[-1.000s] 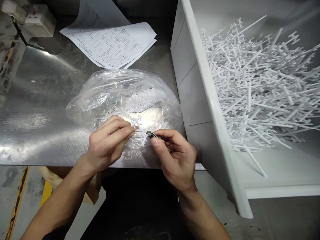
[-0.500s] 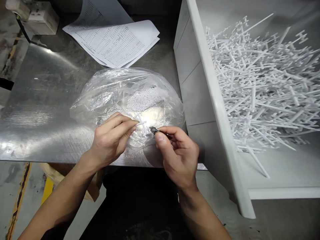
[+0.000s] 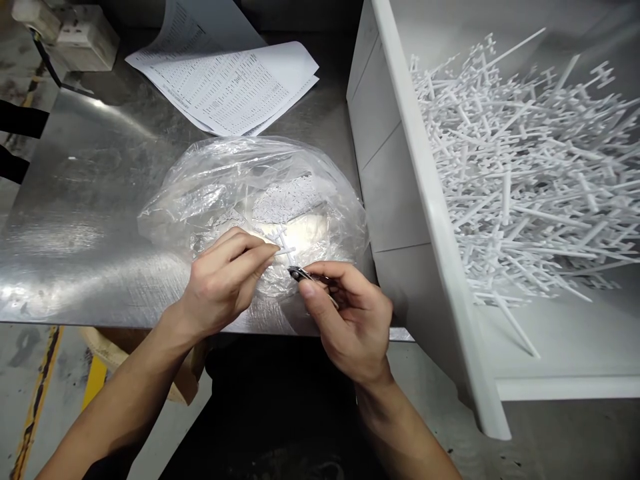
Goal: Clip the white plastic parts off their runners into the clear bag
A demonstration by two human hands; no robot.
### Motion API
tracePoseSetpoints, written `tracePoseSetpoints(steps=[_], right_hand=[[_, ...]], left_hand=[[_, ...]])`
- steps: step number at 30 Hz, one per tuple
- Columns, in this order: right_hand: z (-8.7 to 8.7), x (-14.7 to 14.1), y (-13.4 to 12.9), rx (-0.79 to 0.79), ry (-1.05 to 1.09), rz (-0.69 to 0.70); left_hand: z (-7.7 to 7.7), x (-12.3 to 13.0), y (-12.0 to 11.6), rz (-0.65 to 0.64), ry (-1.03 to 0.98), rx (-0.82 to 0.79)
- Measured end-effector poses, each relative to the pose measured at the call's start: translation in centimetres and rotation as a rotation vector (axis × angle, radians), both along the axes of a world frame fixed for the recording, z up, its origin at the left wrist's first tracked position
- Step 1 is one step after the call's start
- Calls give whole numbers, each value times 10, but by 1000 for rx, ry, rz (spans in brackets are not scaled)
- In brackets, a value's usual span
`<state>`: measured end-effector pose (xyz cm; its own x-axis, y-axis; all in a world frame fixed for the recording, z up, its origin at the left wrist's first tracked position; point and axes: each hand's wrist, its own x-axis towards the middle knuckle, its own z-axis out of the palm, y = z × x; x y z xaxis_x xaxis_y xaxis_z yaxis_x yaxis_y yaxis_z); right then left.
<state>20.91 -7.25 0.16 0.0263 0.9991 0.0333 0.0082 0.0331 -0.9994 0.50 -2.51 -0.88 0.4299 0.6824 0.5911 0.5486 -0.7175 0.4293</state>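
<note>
Between its thumb and fingers, my left hand (image 3: 225, 280) pinches a thin white plastic piece (image 3: 283, 241) with short branches. My right hand (image 3: 350, 307) is closed around small dark metal cutters (image 3: 300, 273). The tips of the cutters are close to the lower end of the white piece; whether they touch it cannot be made out. Both hands are over the near part of a clear plastic bag (image 3: 210, 167), which lies on the metal table (image 3: 100, 180). Inside or under the bag, small pale grey bits (image 3: 287, 200) are visible.
Printed sheets (image 3: 230, 87) lie behind the bag. On the right, a large white bin (image 3: 425, 180) holds a heap of white branched sticks (image 3: 530, 187). A power socket box (image 3: 85, 40) sits at the back left. Below the table edge is a brown box (image 3: 185, 380).
My right hand has moved slightly left with the cutters, nearer to my left hand. The white piece has shifted a little. More dark strips show at the far left edge.
</note>
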Motion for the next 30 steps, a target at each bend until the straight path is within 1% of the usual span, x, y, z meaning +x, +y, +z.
tracePoseSetpoints(steps=[5,14,17,20,23,25,27,30], right_hand=[[-2,0,2,29,-28,-2],[3,-4,11,-64,-35,-64],[3,-5,11,-68,-22,-92],[1,-5,12,-57,38,-134],[-3,-4,12,-59,105,-196],[-7,-3,10,-78,112,-237],[-10,-2,7,-98,97,-284],[-15,0,6,-154,101,-343]], left_hand=[[-2,2,0,23,30,4],[-2,8,3,47,131,24],[-1,9,4,42,111,-2],[-1,8,4,25,67,-22],[0,7,3,23,-23,21],[5,7,1,39,-90,84],[14,8,-3,68,-133,153],[30,2,-19,132,-167,231]])
